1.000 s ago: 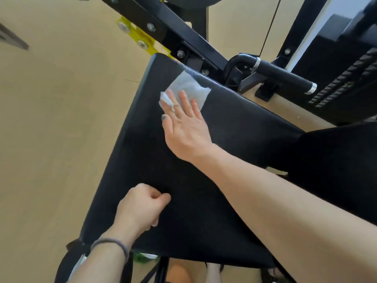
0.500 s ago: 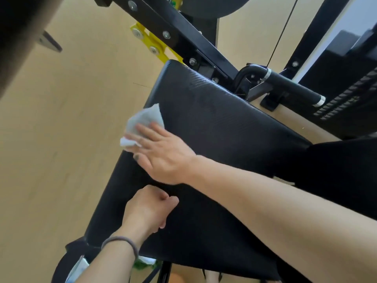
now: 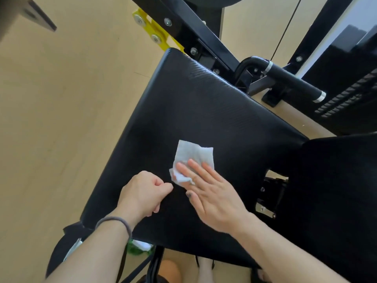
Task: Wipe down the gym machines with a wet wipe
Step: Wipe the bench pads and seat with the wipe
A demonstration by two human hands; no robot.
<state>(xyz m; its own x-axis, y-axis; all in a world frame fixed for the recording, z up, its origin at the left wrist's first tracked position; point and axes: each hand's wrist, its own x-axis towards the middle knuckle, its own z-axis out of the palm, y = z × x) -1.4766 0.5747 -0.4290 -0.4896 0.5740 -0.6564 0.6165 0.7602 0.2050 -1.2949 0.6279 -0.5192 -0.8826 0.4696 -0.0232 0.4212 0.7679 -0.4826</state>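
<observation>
A black padded seat (image 3: 214, 111) of a gym machine fills the middle of the view. A white wet wipe (image 3: 192, 155) lies crumpled on the pad near its middle. My right hand (image 3: 212, 193) presses flat on the wipe's near edge with straight fingers. My left hand (image 3: 145, 193) rests on the pad just left of the wipe, its fingers curled into a loose fist that holds nothing. A dark hair tie sits round my left wrist.
A black handle bar (image 3: 285, 78) with silver rings sticks out behind the pad on the right. The black frame beam (image 3: 183, 23) with a yellow bracket (image 3: 151, 31) rises at the top. A second black pad (image 3: 336, 190) lies on the right, above tan floor (image 3: 61, 119).
My right hand has swept the wipe from the pad's far corner to its left edge, then back to the middle near my left hand. The left hand stayed on the pad.
</observation>
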